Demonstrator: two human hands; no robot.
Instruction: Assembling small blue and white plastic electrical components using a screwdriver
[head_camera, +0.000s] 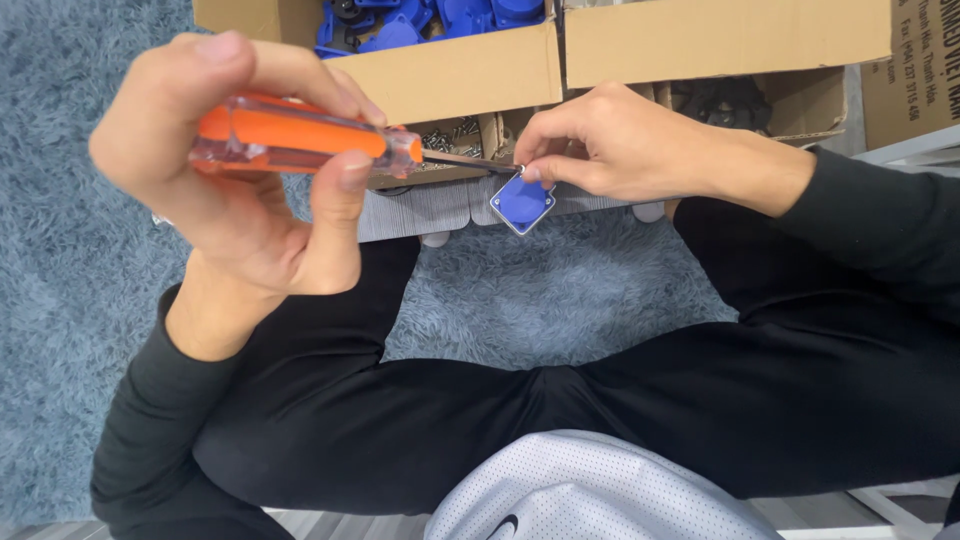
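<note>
Grey shag carpet (70, 260) underfoot. We clench left hand (240, 170) round orange screwdriver (300, 135); right hand (610, 145) pinches blue plate (522, 205). Step, we judge: driving screw; tip must remain seated.

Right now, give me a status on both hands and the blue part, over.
Left hand grips orange screwdriver, tip at blue part. Right hand pinches the part. Open boxes close behind; nothing between tip and part.
</note>
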